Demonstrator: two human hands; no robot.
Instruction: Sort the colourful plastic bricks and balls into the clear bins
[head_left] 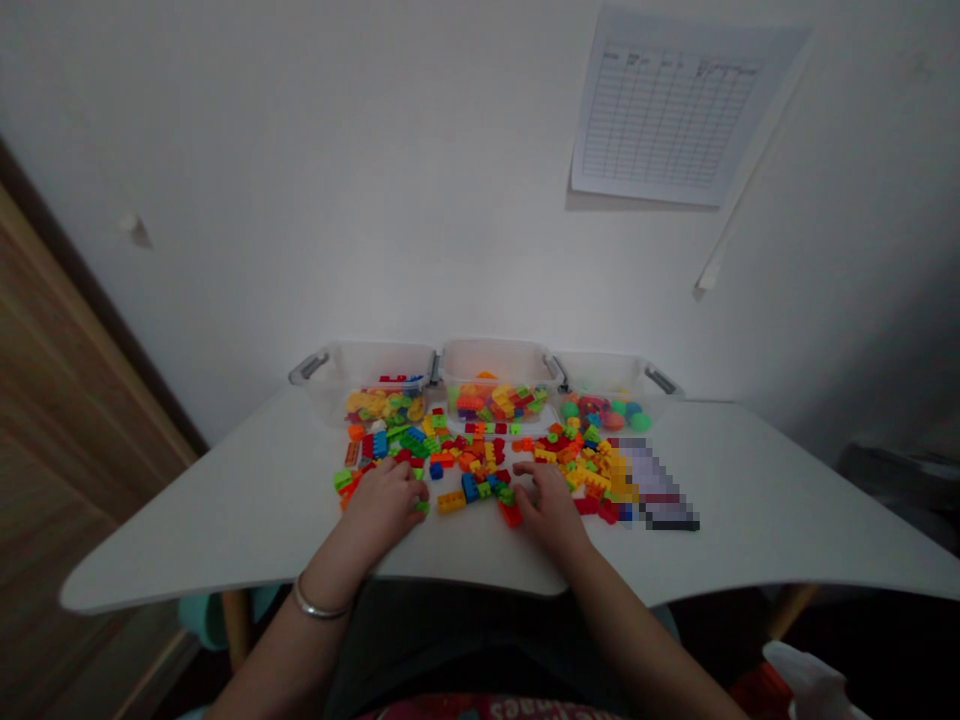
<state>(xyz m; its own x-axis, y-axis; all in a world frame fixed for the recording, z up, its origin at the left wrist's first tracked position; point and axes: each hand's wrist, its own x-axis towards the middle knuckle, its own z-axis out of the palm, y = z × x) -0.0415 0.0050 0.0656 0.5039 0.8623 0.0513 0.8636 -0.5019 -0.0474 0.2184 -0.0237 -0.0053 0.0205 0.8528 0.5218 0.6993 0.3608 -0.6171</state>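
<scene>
My left hand [386,502], a bangle on its wrist, rests among loose toy bricks at the left of the pile. Its fingers are bent, and a light-green toy brick [422,508] shows between index finger and thumb. On the other side, my right hand [553,512] hovers low with index finger and thumb apart, nothing seen between them. Close to its thumb lie a red brick [510,514] and a dark-green brick [505,495]. Between the hands are a yellow-orange brick [451,501] and a blue brick [469,487]. Bricks under the left palm are hidden.
Along the wall stand three clear plastic bins: a left bin [379,360] and a middle bin [495,358] with bricks, and a right bin [604,370] with rounded coloured pieces. A pixelated flat object [654,475] lies at the right on the white table [757,500].
</scene>
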